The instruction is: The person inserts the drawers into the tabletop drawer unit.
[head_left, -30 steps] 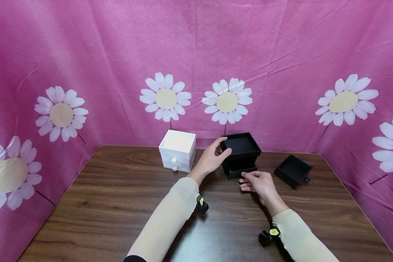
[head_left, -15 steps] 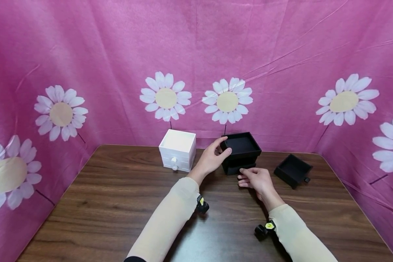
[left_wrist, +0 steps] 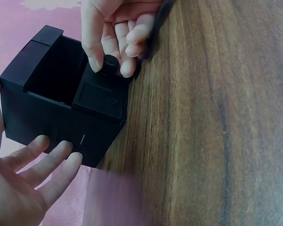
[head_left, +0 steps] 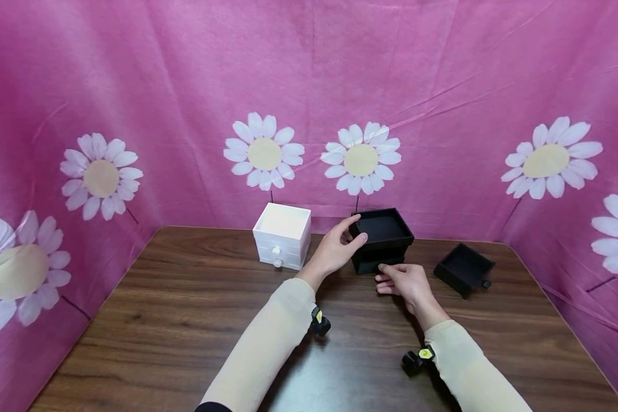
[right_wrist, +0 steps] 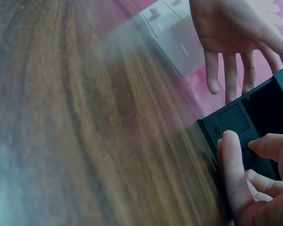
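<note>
A small black drawer box stands at the back of the table, with an open tray on top. My left hand holds its left side, thumb at the front rim and the other fingers along the side wall, as the left wrist view shows. The lower black drawer sits in the box, its front about level with the box's front. Above it gapes a dark open slot. My right hand pinches the round black knob of this lower drawer between thumb and fingers.
To the right lies a loose black drawer with its own knob. A white drawer box with two knobs stands to the left of the black one. Behind the wooden table hangs a pink flowered curtain.
The lower drawer has slid back into the black box, and my right hand has moved forward with it. My left hand has stayed on the box. The head view has shifted slightly.
</note>
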`<state>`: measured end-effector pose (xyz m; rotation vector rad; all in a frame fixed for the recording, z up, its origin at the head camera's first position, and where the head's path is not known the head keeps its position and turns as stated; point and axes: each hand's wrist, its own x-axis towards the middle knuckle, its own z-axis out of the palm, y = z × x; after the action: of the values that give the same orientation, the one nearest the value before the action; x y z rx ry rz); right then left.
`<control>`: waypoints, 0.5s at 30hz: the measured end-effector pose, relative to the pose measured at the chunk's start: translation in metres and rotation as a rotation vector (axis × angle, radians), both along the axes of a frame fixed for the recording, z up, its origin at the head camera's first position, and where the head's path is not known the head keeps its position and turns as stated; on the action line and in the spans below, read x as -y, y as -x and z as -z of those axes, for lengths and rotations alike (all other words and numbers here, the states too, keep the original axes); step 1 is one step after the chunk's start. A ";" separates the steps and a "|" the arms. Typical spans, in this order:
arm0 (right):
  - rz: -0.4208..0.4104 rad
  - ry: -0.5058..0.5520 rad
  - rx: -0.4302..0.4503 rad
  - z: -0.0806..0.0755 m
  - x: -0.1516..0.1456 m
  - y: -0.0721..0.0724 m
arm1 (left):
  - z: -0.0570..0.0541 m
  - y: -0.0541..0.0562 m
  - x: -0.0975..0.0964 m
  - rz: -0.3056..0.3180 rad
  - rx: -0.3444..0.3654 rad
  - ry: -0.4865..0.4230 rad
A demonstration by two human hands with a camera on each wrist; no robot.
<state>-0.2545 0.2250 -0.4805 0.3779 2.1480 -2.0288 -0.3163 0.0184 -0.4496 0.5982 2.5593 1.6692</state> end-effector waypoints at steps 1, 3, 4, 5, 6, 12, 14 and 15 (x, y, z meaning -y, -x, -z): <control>-0.005 -0.002 0.000 0.000 -0.001 0.000 | 0.000 0.000 0.000 0.000 -0.002 0.002; -0.015 -0.010 -0.002 0.001 -0.003 -0.002 | 0.001 0.000 0.000 -0.002 -0.007 0.004; -0.020 -0.016 -0.003 0.001 -0.003 -0.003 | 0.001 0.000 -0.001 -0.002 -0.011 0.002; -0.024 -0.022 -0.006 0.001 -0.004 -0.005 | 0.001 0.000 -0.001 -0.004 -0.015 -0.001; -0.030 -0.028 -0.009 0.001 -0.004 -0.006 | 0.001 0.000 -0.001 -0.005 -0.018 -0.004; -0.056 -0.078 -0.021 -0.004 -0.010 -0.018 | 0.001 0.000 0.000 -0.006 -0.021 -0.005; -0.065 -0.084 -0.029 -0.006 -0.014 -0.021 | 0.001 0.001 0.000 -0.005 -0.016 -0.003; -0.071 -0.087 -0.035 -0.007 -0.015 -0.023 | 0.001 0.001 0.000 -0.005 -0.015 -0.003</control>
<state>-0.2311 0.2404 -0.4738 0.2755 2.2426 -1.9226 -0.3175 0.0182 -0.4509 0.6072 2.5712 1.6763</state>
